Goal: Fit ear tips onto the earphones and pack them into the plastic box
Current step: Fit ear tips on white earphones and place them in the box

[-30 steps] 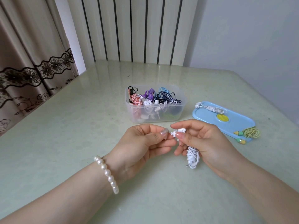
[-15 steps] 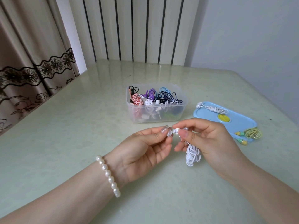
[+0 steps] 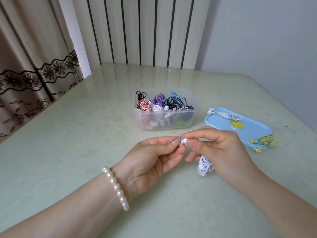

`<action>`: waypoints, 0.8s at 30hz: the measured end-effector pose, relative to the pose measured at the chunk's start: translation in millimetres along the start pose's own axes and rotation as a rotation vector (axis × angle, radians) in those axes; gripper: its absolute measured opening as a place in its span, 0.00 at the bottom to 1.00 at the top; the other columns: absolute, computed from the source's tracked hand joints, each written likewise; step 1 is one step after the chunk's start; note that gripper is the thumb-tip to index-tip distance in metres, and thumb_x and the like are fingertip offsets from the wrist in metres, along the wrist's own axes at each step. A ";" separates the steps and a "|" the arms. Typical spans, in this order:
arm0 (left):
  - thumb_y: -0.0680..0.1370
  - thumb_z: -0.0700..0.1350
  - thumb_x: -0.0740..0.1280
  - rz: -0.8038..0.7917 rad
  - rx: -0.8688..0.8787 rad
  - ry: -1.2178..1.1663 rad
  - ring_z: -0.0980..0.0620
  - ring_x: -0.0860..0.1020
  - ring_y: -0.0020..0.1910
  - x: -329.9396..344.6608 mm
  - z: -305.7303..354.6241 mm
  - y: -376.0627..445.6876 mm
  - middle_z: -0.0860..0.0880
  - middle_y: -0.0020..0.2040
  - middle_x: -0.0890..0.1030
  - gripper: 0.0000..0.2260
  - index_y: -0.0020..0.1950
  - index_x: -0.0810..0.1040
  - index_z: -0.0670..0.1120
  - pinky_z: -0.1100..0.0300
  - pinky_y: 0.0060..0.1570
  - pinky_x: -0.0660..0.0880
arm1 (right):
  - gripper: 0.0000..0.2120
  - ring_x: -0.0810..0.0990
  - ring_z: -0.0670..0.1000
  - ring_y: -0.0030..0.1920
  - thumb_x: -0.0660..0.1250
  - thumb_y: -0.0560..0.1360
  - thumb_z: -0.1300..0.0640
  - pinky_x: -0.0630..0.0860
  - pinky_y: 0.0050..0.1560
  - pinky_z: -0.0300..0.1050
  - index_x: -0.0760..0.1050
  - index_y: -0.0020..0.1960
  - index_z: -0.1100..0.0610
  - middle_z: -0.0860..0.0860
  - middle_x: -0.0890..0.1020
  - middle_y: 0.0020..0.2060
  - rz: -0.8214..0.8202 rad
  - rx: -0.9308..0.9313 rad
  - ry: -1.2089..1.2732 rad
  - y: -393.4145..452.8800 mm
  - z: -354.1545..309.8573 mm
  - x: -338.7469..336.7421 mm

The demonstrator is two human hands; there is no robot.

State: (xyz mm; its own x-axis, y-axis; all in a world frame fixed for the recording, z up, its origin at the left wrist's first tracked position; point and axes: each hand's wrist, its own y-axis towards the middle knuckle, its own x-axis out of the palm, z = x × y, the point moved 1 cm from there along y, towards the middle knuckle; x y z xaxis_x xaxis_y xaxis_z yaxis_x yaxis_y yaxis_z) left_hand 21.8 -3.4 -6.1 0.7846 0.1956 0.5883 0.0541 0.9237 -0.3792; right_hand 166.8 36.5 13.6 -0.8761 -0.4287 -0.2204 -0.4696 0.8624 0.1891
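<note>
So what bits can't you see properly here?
Head view only:
- Ear tip: tiny, covered by both fingertips; fitted or not, cannot tell.
- Right hand hides the top of the white earphone cable.
- Plastic box: cloudy wall blurs the lower earphones.

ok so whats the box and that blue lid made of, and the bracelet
Box: frosted translucent plastic; the earphones show through its wall.
Blue lid: opaque glossy plastic, probably, with a moulded rim.
Bracelet: round white beads with pearly sheen; real or imitation is unclear.

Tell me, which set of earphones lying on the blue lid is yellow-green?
The yellow-green earphones at the lid's near right end, partly hanging off it. The white earphones lie along its far edge.
</note>
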 end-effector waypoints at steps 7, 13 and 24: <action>0.67 0.32 0.67 0.047 0.089 0.054 0.50 0.83 0.35 -0.8 0.6 -0.1 0.41 0.37 0.83 0.08 0.45 0.79 0.35 0.62 0.35 0.80 | 0.09 0.82 0.49 0.29 0.70 0.68 0.68 0.75 0.32 0.34 0.81 0.40 0.54 0.52 0.84 0.33 0.045 0.041 0.004 0.7 -1.1 -2.4; 0.68 0.30 0.67 0.068 0.142 0.116 0.50 0.83 0.35 0.5 0.4 -1.4 0.41 0.36 0.83 0.06 0.43 0.78 0.36 0.61 0.37 0.81 | 0.10 0.80 0.48 0.27 0.71 0.67 0.70 0.74 0.31 0.33 0.81 0.38 0.55 0.52 0.83 0.31 0.057 0.020 -0.007 0.8 -2.7 -2.4; 0.69 0.27 0.67 0.123 0.283 0.209 0.48 0.83 0.35 3.3 -1.3 -3.2 0.41 0.33 0.83 0.05 0.39 0.78 0.36 0.63 0.35 0.80 | 0.11 0.80 0.47 0.26 0.70 0.67 0.71 0.72 0.30 0.31 0.81 0.39 0.56 0.48 0.82 0.27 0.059 0.027 -0.010 1.0 -2.0 -1.5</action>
State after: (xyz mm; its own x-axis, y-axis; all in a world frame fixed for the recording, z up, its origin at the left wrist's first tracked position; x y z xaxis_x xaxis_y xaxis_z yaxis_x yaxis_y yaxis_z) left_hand 25.0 -6.1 -3.8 0.8852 0.2662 0.3814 -0.1982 0.9577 -0.2086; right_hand 167.4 37.4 16.0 -0.9013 -0.3740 -0.2187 -0.4135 0.8932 0.1765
